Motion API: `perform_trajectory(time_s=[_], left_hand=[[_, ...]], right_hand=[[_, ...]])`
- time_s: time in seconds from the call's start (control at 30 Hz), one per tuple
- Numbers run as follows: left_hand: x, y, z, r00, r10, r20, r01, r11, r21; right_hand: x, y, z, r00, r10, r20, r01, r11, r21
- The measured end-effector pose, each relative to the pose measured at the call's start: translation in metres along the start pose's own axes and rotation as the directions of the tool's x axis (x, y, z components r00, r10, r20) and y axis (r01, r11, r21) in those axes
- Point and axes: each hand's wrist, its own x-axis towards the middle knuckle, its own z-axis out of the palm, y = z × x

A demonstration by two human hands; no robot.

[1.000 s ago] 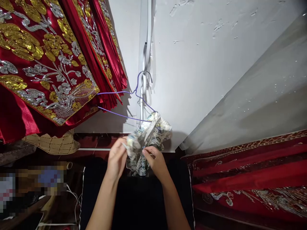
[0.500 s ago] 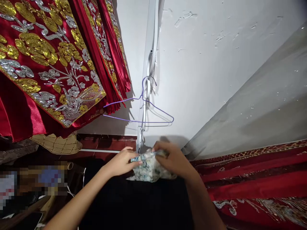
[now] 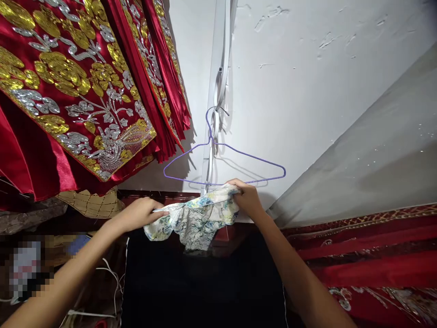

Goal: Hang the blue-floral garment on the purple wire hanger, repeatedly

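My left hand (image 3: 143, 213) pinches the left end of a floral-print cloth (image 3: 201, 218), white with blue, green and yellow. My right hand (image 3: 246, 197) grips the cloth's upper right edge. Between the two hands the cloth is spread out, its lower part hanging in folds; its exact kind of garment I cannot make out. Just above it a purple wire hanger (image 3: 210, 136) hangs by its hook from a loop on a white metal stand (image 3: 218, 50). The hanger's bottom wire runs close to my right fingers; whether they touch I cannot tell. Nothing hangs on the hanger.
Red satin garments (image 3: 61, 73) with gold and silver sequins hang at upper left. A sheer grey drape (image 3: 375, 159) and red cloth (image 3: 375, 266) lie at right. Black fabric (image 3: 201, 287) fills the bottom middle. White cables (image 3: 114, 273) trail at lower left.
My hands have moved apart and slightly up, drawing the bunched cloth out wide between them. The hanger has turned, so both its ends now show.
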Motion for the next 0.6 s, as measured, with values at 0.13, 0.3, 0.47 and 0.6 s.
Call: perform_trajectory(time_s=[0.13, 0.3, 0.47, 0.6], left_hand=[[0.004, -0.007, -0.035, 1.000, 0.020, -0.014, -0.019, 0.998, 0.056], [0.016, 0.028, -0.068, 0.947, 0.173, -0.270, -0.128, 0.976, 0.176], [0.045, 0.057, -0.061, 0.838, 0.219, -0.500, -0.242, 0.970, 0.021], [0.065, 0.057, -0.054, 0.748, 0.250, -0.615, -0.280, 0.959, 0.050]], right_hand=[[-0.017, -0.020, -0.021, 0.995, -0.076, 0.069, 0.079, 0.996, -0.035], [-0.025, -0.043, -0.034, 0.995, 0.012, 0.094, -0.007, 0.998, -0.061], [-0.029, -0.060, -0.027, 0.983, 0.010, 0.181, -0.027, 0.995, 0.096], [-0.045, -0.073, -0.027, 0.985, -0.014, 0.170, -0.004, 0.994, 0.107]])
